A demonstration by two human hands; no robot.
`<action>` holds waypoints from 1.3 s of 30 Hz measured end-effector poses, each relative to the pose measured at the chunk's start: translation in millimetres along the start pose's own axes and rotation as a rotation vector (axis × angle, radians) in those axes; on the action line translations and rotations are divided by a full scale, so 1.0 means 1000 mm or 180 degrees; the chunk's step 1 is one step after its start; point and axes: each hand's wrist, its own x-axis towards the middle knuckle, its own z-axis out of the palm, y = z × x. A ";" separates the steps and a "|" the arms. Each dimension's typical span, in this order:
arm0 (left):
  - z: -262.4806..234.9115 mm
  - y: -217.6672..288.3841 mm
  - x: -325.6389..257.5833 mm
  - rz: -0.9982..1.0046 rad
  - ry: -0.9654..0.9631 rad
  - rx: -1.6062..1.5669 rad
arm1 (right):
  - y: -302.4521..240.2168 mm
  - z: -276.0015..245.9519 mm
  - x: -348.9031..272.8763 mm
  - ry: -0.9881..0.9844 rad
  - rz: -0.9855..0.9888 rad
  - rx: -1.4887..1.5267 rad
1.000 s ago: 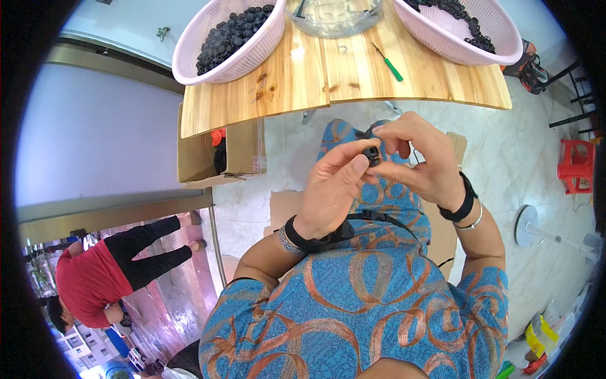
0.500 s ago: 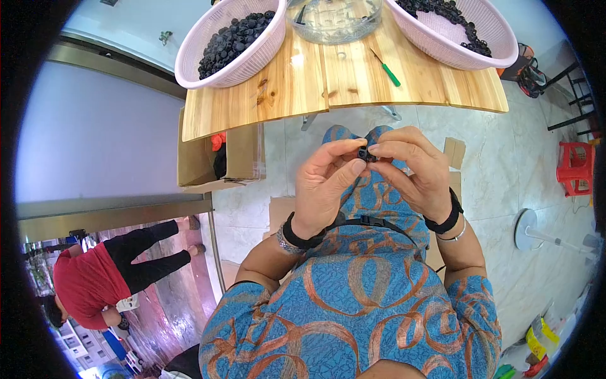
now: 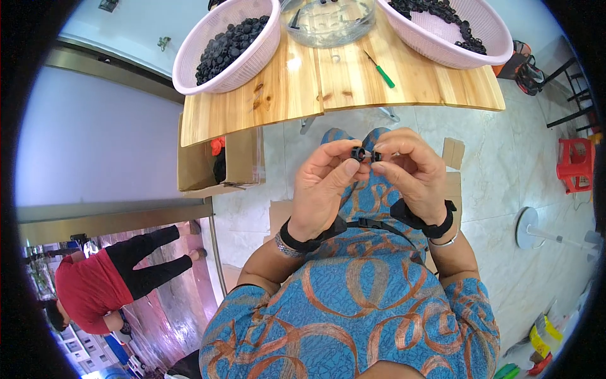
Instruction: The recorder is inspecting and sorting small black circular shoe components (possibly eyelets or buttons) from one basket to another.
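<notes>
Above my lap, my left hand [image 3: 320, 192] pinches a small black ring-shaped part [image 3: 358, 153] between thumb and fingers. Facing it, my right hand [image 3: 416, 180] grips a smaller black piece [image 3: 377, 156] by its fingertips. A short metal coil, apparently a spring [image 3: 368, 156], bridges the small gap between the two black parts. How far the coil reaches into either one is hidden by the fingers. Both hands are held close together, just in front of the table's near edge.
On the wooden table [image 3: 290, 95] stand two pink baskets [image 3: 252, 63] [image 3: 442, 57] of small black parts, a clear round container [image 3: 331, 38] and a green-handled thin tool [image 3: 384, 76]. An open cardboard box [image 3: 246, 158] sits below left. A red stool [image 3: 573, 164] stands right; a person in red [image 3: 95, 287] is far left.
My hands have drawn slightly apart; the single black cluster between them now shows as two black pieces with a metal coil between. The view has shifted a little.
</notes>
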 end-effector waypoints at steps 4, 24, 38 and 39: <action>0.000 0.002 0.001 -0.0112 0.0016 -0.0239 | -0.004 0.003 -0.002 0.0197 -0.0020 -0.0238; 0.001 -0.002 0.003 0.0150 0.0094 0.0369 | -0.015 0.007 0.006 0.0108 -0.0806 -0.1782; -0.007 -0.005 0.001 -0.0015 0.0042 0.0507 | -0.015 0.000 0.008 -0.0013 0.0080 -0.1086; -0.008 -0.005 0.002 -0.0089 0.0016 0.0433 | -0.015 0.000 0.009 -0.0024 0.0145 -0.1033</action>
